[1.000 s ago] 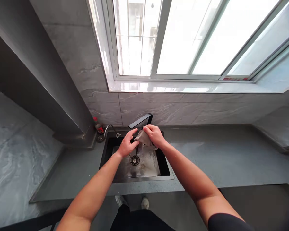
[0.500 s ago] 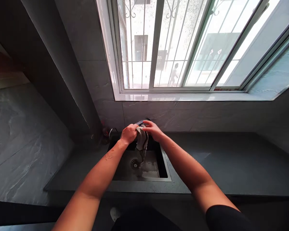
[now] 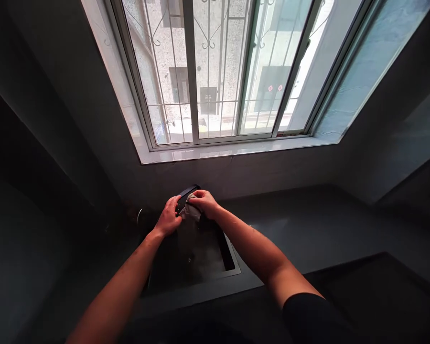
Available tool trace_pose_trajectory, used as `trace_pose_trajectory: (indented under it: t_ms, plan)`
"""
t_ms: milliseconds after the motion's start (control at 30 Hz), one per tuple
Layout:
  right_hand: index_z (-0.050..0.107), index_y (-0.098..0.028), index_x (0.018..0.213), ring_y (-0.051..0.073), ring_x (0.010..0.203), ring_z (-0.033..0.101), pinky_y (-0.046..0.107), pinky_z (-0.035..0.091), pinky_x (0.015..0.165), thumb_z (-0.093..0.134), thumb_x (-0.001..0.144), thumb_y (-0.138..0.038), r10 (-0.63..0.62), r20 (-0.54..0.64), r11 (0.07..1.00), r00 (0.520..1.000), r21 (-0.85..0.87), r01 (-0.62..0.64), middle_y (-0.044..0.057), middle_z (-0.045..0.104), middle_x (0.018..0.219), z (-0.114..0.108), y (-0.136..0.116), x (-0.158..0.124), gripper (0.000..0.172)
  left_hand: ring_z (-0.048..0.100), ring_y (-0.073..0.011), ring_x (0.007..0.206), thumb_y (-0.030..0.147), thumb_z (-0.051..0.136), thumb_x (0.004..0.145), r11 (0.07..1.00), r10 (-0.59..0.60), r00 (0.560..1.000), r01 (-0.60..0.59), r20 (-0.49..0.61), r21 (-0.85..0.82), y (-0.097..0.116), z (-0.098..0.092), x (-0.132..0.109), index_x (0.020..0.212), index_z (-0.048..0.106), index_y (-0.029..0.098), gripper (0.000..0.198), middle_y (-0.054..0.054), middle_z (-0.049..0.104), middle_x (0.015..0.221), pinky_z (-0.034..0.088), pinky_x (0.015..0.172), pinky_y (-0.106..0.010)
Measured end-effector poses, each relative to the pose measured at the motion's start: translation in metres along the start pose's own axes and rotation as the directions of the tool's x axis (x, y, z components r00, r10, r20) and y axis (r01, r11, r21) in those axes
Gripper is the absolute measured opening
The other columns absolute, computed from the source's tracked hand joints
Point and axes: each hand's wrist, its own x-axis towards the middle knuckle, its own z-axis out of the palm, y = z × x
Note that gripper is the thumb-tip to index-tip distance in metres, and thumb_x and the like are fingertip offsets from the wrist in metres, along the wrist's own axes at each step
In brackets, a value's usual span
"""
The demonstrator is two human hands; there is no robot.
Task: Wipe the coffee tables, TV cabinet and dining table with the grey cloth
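A bunched grey-white cloth [image 3: 192, 211] hangs over the back part of a dark sink [image 3: 232, 273]. My right hand [image 3: 205, 202] is closed on the cloth's upper end. Just left of it, my left hand [image 3: 169, 217] has its fingers apart, with the fingertips and thumb close to the cloth's left side; whether they touch it is hard to tell. Behind both hands a dark faucet [image 3: 189, 192] shows in part. The drain [image 3: 189, 260] is barely visible in the shaded basin.
A dark countertop [image 3: 283, 224] runs right from the sink. Beyond it rise a wall and a barred window with a pale sill [image 3: 236, 149]. A thin curved shiny object [image 3: 139, 216] stands left of the sink, in shadow.
My left hand has let go of the cloth and opened, moving down and left. My right hand has closed on the cloth. The view has tilted and the room looks darker.
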Motion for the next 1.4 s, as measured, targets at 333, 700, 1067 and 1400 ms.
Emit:
trace_pose_trajectory:
  t_ms: [333, 700, 1067, 1400]
  plan:
    - [0.075, -0.017, 0.099, 0.018, 0.061, 0.065, 0.026, 0.048, 0.054, 0.089, 0.055, -0.019, 0.146, 0.167, 0.981, 0.975, -0.150, -0.122, 0.000, 0.073, 0.070, 0.008, -0.049, 0.036, 0.046, 0.069, -0.0256, 0.111, 0.026, 0.071, 0.080, 0.979, 0.205, 0.978, -0.205, -0.036, -0.008, 0.035, -0.012, 0.039, 0.128, 0.074, 0.026, 0.049, -0.005, 0.070, 0.124, 0.060, 0.100, -0.039]
    - [0.065, -0.021, 0.138, 0.020, 0.087, 0.075, 0.029, 0.059, 0.078, 0.103, 0.059, -0.027, 0.105, 0.389, 0.992, 0.915, 0.021, -0.122, 0.005, 0.082, 0.102, -0.032, -0.077, 0.012, 0.088, 0.057, -0.0161, 0.069, 0.037, 0.079, 0.079, 0.992, 0.025, 0.995, -0.013, 0.093, -0.124, 0.059, -0.020, 0.063, 0.116, 0.076, 0.024, 0.040, 0.005, 0.064, 0.076, 0.043, 0.066, -0.027]
    - [0.081, -0.018, 0.091, 0.013, 0.074, 0.065, 0.024, 0.051, 0.071, 0.097, 0.062, -0.031, -0.100, 0.185, 0.993, 0.978, 0.083, 0.086, -0.001, 0.077, 0.083, -0.005, -0.060, 0.014, 0.035, 0.060, -0.0206, 0.091, 0.051, 0.086, 0.078, 0.952, 0.031, 0.998, -0.049, -0.063, -0.301, 0.053, -0.036, 0.063, 0.089, 0.073, 0.020, 0.036, -0.004, 0.067, 0.097, 0.048, 0.078, -0.029]
    - [0.076, -0.019, 0.084, 0.014, 0.075, 0.059, 0.027, 0.047, 0.071, 0.089, 0.069, -0.043, -0.250, 0.100, 0.957, 0.963, -0.124, 0.261, -0.002, 0.071, 0.078, 0.017, -0.096, 0.017, 0.032, 0.057, -0.0125, 0.072, 0.035, 0.098, 0.064, 0.876, -0.015, 0.994, -0.037, -0.105, -0.481, 0.057, -0.087, 0.056, 0.118, 0.061, 0.024, 0.067, 0.001, 0.066, 0.098, 0.049, 0.064, -0.024]
